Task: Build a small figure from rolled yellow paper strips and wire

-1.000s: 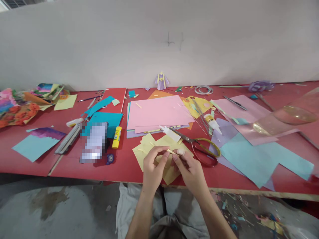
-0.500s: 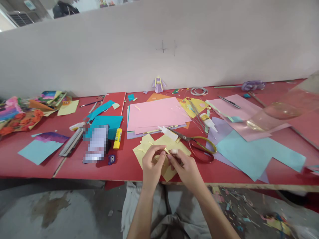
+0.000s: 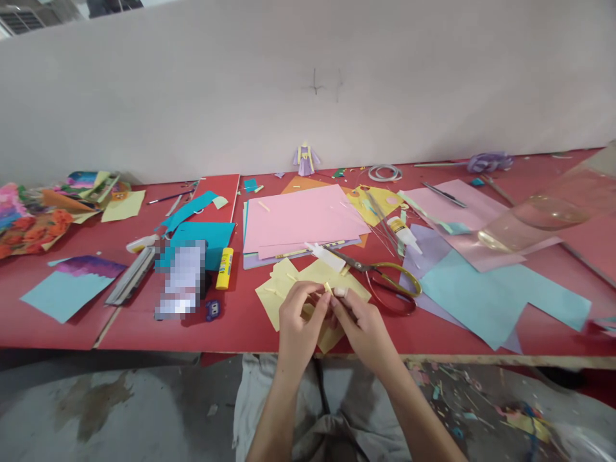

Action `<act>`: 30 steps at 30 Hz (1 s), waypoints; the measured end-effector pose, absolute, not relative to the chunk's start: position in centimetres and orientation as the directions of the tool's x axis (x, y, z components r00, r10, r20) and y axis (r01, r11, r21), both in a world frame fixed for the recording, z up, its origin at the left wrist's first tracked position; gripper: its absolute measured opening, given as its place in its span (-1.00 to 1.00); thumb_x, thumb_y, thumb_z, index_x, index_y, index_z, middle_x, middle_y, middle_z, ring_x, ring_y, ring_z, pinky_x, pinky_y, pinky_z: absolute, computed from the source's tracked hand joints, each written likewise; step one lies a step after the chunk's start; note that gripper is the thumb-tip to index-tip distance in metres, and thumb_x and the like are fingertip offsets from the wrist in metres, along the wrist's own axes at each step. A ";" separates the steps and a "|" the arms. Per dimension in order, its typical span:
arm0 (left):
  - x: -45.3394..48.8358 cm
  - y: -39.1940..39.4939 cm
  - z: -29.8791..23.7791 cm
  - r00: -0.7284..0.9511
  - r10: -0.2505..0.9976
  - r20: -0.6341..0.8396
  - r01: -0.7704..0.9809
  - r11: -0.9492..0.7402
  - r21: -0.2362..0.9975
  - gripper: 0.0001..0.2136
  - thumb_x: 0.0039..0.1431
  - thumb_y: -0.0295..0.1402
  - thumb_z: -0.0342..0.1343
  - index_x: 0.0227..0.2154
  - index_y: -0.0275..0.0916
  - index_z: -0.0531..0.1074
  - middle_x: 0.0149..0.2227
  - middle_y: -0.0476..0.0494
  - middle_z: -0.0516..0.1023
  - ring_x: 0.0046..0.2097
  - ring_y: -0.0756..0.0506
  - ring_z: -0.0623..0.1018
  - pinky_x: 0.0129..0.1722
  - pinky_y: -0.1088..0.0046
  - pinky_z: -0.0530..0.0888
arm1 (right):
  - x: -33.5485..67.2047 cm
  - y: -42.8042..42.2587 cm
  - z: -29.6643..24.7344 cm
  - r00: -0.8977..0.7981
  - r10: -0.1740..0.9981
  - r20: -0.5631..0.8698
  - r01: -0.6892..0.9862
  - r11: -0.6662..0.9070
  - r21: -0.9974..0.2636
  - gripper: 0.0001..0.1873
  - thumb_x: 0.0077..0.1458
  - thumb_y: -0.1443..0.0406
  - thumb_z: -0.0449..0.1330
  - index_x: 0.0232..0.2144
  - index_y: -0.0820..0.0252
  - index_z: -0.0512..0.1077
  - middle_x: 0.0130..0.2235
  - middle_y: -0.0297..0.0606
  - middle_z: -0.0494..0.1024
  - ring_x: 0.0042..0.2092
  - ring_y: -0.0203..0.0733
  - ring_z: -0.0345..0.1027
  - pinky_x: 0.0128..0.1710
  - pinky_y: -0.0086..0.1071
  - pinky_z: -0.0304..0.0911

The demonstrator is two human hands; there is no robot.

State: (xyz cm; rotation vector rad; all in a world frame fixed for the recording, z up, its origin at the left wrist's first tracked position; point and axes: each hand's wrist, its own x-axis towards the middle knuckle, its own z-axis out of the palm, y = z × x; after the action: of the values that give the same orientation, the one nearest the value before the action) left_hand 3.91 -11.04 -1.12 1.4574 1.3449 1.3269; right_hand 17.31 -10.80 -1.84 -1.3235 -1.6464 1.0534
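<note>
My left hand and my right hand meet above the near edge of the red table. Both pinch a thin strip of pale yellow paper between their fingertips. Beneath them lie loose yellow paper sheets. Scissors with gold handles rest just right of my hands. A stack of pink paper lies beyond them.
A yellow glue stick and teal paper lie to the left, with a blurred item beside them. A white glue bottle, light blue paper and clear plastic sit to the right. A small paper doll stands by the wall.
My fingers have closed in along the yellow strip, so less of it shows between them. The view has shifted slightly.
</note>
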 end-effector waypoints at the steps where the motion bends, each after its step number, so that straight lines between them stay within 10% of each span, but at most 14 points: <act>1: 3.9 -11.0 -1.1 -0.080 0.971 0.225 0.245 -0.200 0.949 -0.90 0.26 -0.33 0.10 -0.28 -0.23 0.45 -0.23 -0.12 0.48 -0.22 -0.03 0.52 -0.23 0.49 0.47 | 17.3 -10.8 -1.8 -0.173 0.982 0.076 0.365 0.135 -0.921 -0.76 0.31 0.17 -0.01 -0.39 0.12 0.27 -0.49 -0.34 0.42 -0.47 -0.24 0.34 -0.46 -0.43 0.20; 30: 4.6 -11.6 -1.5 -0.104 0.916 0.389 0.449 -0.306 0.839 -0.92 0.30 -0.41 0.01 -0.24 -0.22 0.40 -0.27 -0.12 0.46 -0.25 -0.01 0.49 -0.33 0.55 0.47 | 17.3 -11.0 -1.7 -0.219 0.969 0.117 0.441 0.205 -0.874 -0.83 0.30 0.28 -0.04 -0.35 0.13 0.27 -0.46 -0.33 0.40 -0.43 -0.25 0.32 -0.42 -0.45 0.16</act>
State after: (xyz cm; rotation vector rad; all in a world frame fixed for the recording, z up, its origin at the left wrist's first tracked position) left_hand 4.60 -11.61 -1.52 1.7304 1.4932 1.3957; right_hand 17.31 -10.98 -1.74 -1.3207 -1.7759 0.9493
